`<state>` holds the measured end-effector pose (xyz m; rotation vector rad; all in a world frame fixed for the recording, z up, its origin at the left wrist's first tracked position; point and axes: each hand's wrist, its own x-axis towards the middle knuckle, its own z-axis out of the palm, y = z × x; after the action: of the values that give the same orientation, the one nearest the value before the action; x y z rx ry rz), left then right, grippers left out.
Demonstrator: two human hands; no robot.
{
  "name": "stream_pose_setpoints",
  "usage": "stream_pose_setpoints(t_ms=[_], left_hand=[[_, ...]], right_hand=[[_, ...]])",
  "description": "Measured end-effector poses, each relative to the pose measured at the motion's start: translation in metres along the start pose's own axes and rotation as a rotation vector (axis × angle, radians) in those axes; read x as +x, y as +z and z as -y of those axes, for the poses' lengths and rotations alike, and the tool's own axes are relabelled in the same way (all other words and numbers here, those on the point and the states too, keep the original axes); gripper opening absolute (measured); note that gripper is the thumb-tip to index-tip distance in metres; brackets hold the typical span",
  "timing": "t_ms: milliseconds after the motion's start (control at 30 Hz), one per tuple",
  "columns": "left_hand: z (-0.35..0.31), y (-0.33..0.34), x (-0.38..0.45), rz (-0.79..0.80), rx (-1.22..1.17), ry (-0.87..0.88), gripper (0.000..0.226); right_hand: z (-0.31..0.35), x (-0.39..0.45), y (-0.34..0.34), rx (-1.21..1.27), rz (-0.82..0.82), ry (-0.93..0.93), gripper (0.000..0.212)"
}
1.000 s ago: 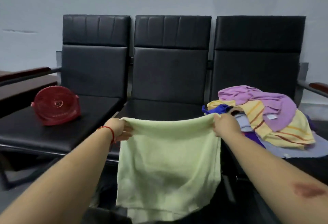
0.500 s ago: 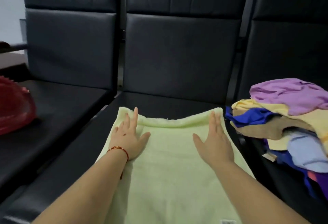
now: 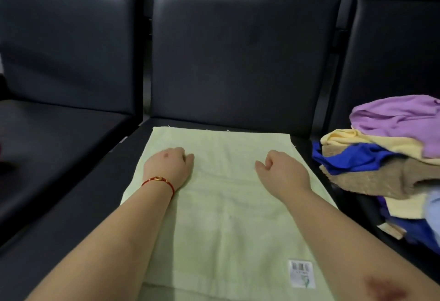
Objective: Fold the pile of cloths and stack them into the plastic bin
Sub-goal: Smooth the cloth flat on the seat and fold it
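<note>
A pale green cloth point(image 3: 221, 205) lies flat on the middle seat point(image 3: 302, 141), both loosely curled hands, left hand point(image 3: 169, 167) and right hand point(image 3: 283, 169), resting on it, gripping nothing. Soft and light, it looks best pinched at corners. The pile point(image 3: 385, 155) waits beside the cloth.

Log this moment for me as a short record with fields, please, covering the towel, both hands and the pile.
towel: light green, spread flat on the middle seat, not yet folded
label: barcode tag at the towel's near right corner
left hand: fingers curled, resting on the towel; red bracelet on the wrist
right hand: fingers curled, resting on the towel
pile: unfolded cloths on the right seat, purple one on top
bin: not in view
</note>
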<state>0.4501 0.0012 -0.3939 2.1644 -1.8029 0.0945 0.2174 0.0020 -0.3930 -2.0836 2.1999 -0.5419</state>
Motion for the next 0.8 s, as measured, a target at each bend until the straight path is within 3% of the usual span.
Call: stream_pose_setpoints(t_ms=[100, 200, 267, 367, 467, 533, 667, 800], left_hand=[[0.0, -0.013, -0.015, 0.185, -0.026, 0.0, 0.044], [-0.003, -0.032, -0.049, 0.349, -0.011, 0.036, 0.07], [-0.003, -0.042, -0.084, 0.41, 0.019, 0.055, 0.082], [0.012, -0.055, -0.131, 0.27, 0.088, 0.052, 0.078], [0.033, -0.064, -0.166, 0.315, 0.111, -0.072, 0.075], [0.047, -0.068, -0.191, 0.345, 0.067, -0.148, 0.073], [0.071, -0.081, -0.214, 0.21, -0.07, -0.161, 0.054], [0.081, -0.098, -0.215, 0.166, -0.278, -0.241, 0.035]], right_hand=[[0.0, -0.023, -0.014, 0.087, 0.096, -0.033, 0.037], [-0.004, -0.067, -0.031, 0.088, 0.307, -0.08, 0.071], [-0.009, -0.101, -0.039, 0.028, 0.291, -0.13, 0.075], [-0.02, -0.147, -0.056, -0.003, 0.269, -0.112, 0.067], [-0.033, -0.186, -0.066, -0.005, 0.348, -0.05, 0.061], [-0.043, -0.211, -0.072, 0.011, 0.328, -0.038, 0.06], [-0.053, -0.229, -0.084, 0.177, 0.269, 0.028, 0.056], [-0.053, -0.226, -0.097, 0.285, 0.176, 0.133, 0.033]])
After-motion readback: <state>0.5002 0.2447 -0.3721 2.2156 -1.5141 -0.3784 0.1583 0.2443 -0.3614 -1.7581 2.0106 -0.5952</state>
